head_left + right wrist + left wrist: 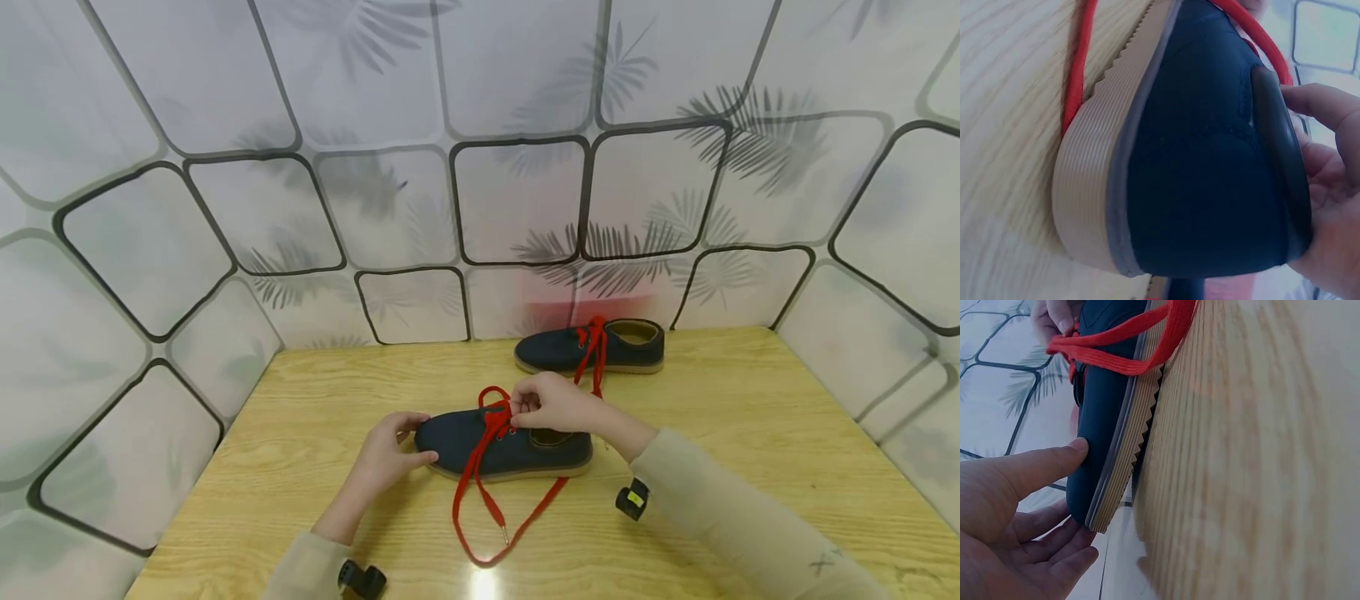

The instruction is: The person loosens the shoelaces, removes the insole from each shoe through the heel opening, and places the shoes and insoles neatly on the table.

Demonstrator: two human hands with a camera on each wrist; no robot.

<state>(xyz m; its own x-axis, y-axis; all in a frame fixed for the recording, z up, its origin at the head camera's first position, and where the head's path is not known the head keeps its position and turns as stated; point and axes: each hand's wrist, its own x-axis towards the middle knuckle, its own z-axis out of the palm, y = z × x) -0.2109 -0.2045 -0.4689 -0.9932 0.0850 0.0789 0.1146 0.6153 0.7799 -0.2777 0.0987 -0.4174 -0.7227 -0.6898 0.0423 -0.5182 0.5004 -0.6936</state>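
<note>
A navy shoe [457, 442] with a tan ribbed sole [1085, 187] lies on the table, its toe pointing left. My left hand [386, 454] holds it round the toe; in the left wrist view the thumb [1054, 465] presses the near side and the other fingers curl under the tip. Over the shoe's opening, my right hand [555, 404] pinches the red shoelace [497, 419] by the eyelets. One lace loop stands up behind the tongue. The long ends drape over the near side, and one runs along the table [517, 537] back beneath the heel.
A second navy shoe [551, 350] with red laces [596, 342] stands farther back on the wooden table [315, 392], near the patterned backdrop [405, 308]. Its lace ends hang forward, close behind my right hand. Patterned side panels border the table left and right.
</note>
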